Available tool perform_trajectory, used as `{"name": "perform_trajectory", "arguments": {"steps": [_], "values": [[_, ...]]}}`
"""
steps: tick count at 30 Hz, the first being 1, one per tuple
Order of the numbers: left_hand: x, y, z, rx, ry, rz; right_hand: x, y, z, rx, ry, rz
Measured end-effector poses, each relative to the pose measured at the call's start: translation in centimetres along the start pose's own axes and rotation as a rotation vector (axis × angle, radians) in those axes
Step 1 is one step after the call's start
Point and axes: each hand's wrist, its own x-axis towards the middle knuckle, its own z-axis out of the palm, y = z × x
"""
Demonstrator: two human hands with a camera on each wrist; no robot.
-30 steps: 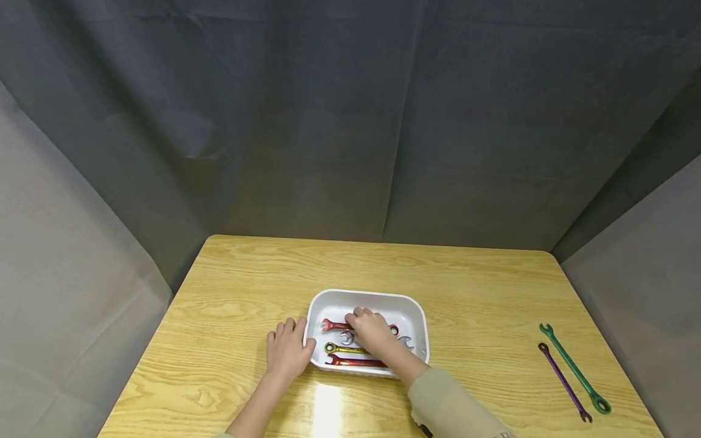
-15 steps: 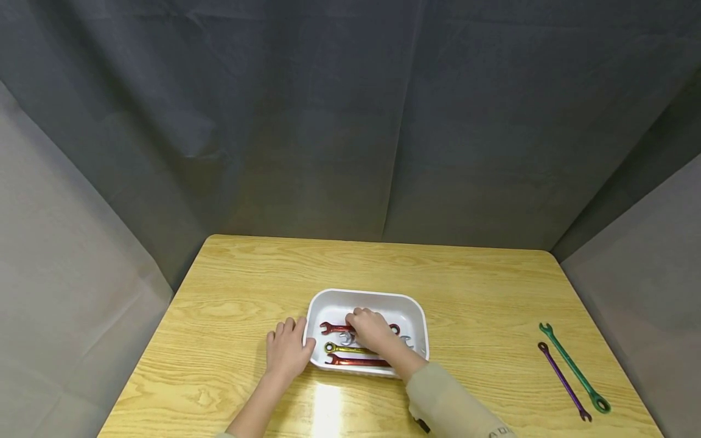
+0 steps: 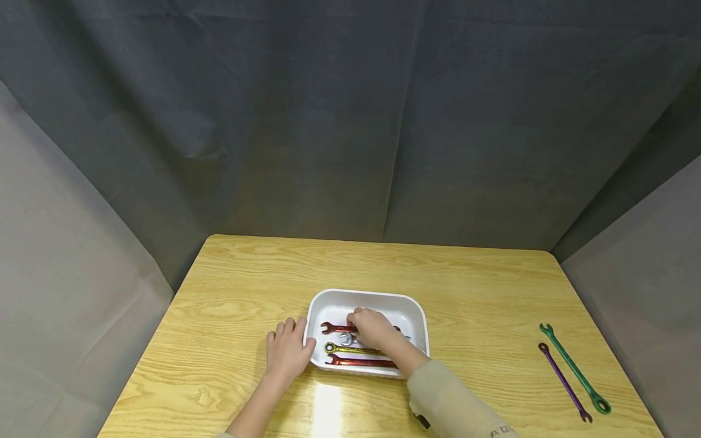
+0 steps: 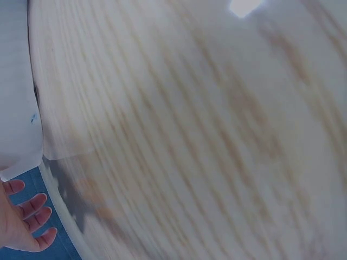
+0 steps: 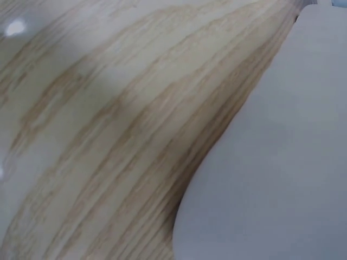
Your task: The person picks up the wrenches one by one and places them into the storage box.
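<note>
A white tray (image 3: 369,292) stands on the table with several combination wrenches in it. My right hand (image 3: 374,327) reaches inside, its curled fingers over the middle of the rear red wrench (image 3: 331,328); the fingertips are hidden. Beside that hand lies a silver wrench (image 3: 347,339), partly covered. Nearer the front wall are a yellow-green wrench (image 3: 350,349) and a second red wrench (image 3: 358,362), roughly parallel. My left hand (image 3: 288,350) rests against the tray's left end, thumb at the rim. In the left wrist view, the left hand (image 4: 24,219) shows relaxed, separated fingers.
On the right of the wooden table (image 3: 246,286) lie a green wrench (image 3: 572,365) and a purple wrench (image 3: 564,380), side by side at a slant. A dark grey curtain (image 3: 328,121) hangs behind the table's far edge, with lighter cloth at both sides.
The rear red wrench's left end has shifted slightly toward the front of the tray. My right hand has moved a little right, covering more of its ring end. The left hand has stayed put.
</note>
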Motion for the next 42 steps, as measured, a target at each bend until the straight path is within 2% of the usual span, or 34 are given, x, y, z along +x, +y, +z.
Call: {"name": "perform_trajectory", "arguments": {"steps": [6,23,30,38,42], "values": [[0.0,0.0,0.0,0.001,0.001,0.000,0.0,0.2,0.1,0.045,0.018,-0.021],[0.0,0.0,0.1,0.006,0.007,0.000,-0.7,0.0,-0.6,0.026,0.007,-0.020],[0.0,0.1,0.0,0.004,-0.002,-0.006,-1.4,-0.1,-1.3,0.038,0.066,-0.066],[0.0,0.1,0.0,0.003,0.005,-0.003,-2.1,-0.1,-2.1,0.022,0.169,-0.144],[0.0,0.0,0.0,0.002,0.003,-0.003,-2.5,-0.1,-2.6,0.016,0.185,-0.150]]}}
